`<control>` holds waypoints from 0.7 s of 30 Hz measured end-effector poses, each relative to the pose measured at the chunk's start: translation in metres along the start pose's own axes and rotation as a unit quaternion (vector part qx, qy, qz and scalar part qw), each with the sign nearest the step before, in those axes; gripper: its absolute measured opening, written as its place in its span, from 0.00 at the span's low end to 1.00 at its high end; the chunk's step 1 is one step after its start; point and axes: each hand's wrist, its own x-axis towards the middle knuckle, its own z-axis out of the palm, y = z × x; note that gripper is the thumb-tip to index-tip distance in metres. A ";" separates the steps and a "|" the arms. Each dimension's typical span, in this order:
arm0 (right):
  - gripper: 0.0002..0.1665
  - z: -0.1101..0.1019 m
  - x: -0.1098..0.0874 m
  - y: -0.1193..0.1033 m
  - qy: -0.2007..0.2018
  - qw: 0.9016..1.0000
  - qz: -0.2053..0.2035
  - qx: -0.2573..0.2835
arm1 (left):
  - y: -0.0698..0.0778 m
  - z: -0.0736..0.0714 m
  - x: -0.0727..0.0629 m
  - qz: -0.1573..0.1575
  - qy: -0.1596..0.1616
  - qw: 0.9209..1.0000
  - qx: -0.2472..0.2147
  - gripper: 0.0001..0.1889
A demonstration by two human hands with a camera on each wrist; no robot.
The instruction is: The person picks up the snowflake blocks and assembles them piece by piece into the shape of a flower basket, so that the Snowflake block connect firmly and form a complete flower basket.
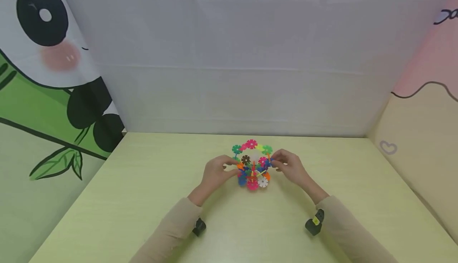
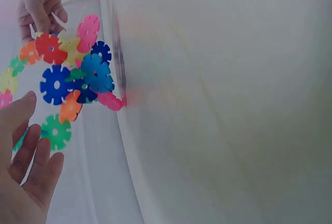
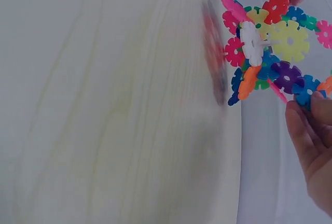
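A colourful construction of interlocking snowflake building discs (image 1: 252, 184) stands on the table, with a compact lower body and an arch of discs curving over the top. My right hand (image 1: 289, 167) pinches a blue disc (image 3: 306, 90) at the construction's right side between thumb and fingers. On the opposite side, my left hand (image 1: 219, 171) has its thumb and fingers spread apart, fingertips right at the construction's edge. In the left wrist view, a green disc (image 2: 56, 131) shows just beyond those fingers. A large pale yellow disc (image 3: 290, 41) faces the right wrist camera.
The pale wooden table (image 1: 143, 199) reaches back to a white fabric wall (image 1: 236, 56). Printed panels stand on both sides, a panda and leaves on the left. Small black cameras (image 1: 199, 227) sit at the wrists below beige sleeves (image 1: 168, 231).
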 end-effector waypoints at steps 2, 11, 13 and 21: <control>0.07 0.000 0.001 0.002 -0.002 1.000 0.004 -0.005 | -0.003 0.000 0.001 -0.015 0.006 0.999 -0.038 0.11; 0.08 0.001 0.002 0.012 -0.009 1.000 0.006 -0.024 | -0.006 0.004 0.008 -0.052 0.014 0.989 -0.137 0.15; 0.08 0.002 0.003 0.011 -0.003 1.000 0.012 -0.024 | -0.008 0.006 0.012 -0.060 0.015 0.990 -0.128 0.14; 0.07 0.007 0.016 0.011 0.020 0.999 0.027 -0.020 | -0.018 0.016 0.030 -0.083 0.045 0.990 -0.106 0.07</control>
